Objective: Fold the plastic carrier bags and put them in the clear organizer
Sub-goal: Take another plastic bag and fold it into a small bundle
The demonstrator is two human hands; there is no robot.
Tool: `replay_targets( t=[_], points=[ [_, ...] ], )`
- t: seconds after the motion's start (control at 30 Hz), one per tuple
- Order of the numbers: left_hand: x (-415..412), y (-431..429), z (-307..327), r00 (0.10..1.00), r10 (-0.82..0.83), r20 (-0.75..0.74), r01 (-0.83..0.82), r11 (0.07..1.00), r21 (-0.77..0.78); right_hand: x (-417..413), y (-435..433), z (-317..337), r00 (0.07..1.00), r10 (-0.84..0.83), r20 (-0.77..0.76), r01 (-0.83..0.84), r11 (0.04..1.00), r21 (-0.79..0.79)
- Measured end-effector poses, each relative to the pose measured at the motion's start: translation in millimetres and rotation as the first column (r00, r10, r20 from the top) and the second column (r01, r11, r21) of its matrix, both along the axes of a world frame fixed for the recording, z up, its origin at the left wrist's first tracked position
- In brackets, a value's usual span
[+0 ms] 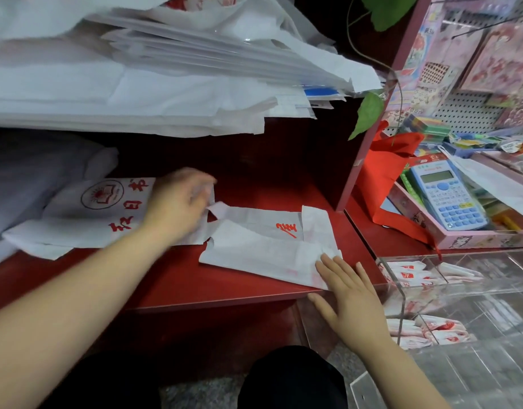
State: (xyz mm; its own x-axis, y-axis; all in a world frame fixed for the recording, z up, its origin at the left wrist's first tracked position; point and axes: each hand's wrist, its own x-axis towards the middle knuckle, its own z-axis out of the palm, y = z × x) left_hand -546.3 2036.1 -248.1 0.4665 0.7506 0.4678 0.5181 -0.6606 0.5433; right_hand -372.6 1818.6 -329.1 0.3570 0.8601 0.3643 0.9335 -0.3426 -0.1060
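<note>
A white plastic carrier bag (263, 246) with red print lies partly folded on the red shelf (195, 284). My right hand (348, 293) presses flat on its right end at the shelf's front edge. My left hand (180, 202) is blurred and grips the bag's handle end at the left. A second white bag (107, 214) with a red logo lies flat under my left forearm. The clear organizer (461, 305) stands at the lower right, and several folded bags (407, 276) sit in its compartments.
A thick stack of white bags (136, 84) rests on the shelf above. A red bag (393, 172), a blue calculator (449, 196) in a pink box and stationery displays fill the right side. A green vine (369, 113) hangs down.
</note>
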Motion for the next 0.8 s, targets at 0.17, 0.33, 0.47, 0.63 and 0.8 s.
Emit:
replay_targets(
  t=[0.17,0.33,0.47,0.63,0.8],
  points=[
    [-10.7,-65.7,-54.4,0.903,-0.287,-0.321,0.367,0.903,0.224,-4.4,1.2,0.1,0.999,0.047,-0.008,-0.047,0.999,-0.018],
    [-17.0,-69.1,-77.6,0.947,-0.236,-0.216,0.261,0.961,0.095,2.7,15.8,8.7,0.984,0.128,-0.122,-0.096,0.966,0.241],
    [-16.1,-68.7,-79.9,0.952,-0.247,-0.182,0.270,0.956,0.112,8.5,36.5,31.2,0.933,0.088,-0.348,-0.058,0.994,0.095],
    [-15.9,-65.2,-69.8,0.947,-0.308,-0.094,0.310,0.951,0.006,13.4,49.9,34.9,0.938,-0.051,-0.343,0.007,0.992,-0.129],
    [7.7,-48.1,-45.0,0.927,-0.177,-0.331,0.194,0.981,0.017,15.4,45.4,40.7,0.839,-0.062,-0.541,0.001,0.994,-0.113]
  ],
)
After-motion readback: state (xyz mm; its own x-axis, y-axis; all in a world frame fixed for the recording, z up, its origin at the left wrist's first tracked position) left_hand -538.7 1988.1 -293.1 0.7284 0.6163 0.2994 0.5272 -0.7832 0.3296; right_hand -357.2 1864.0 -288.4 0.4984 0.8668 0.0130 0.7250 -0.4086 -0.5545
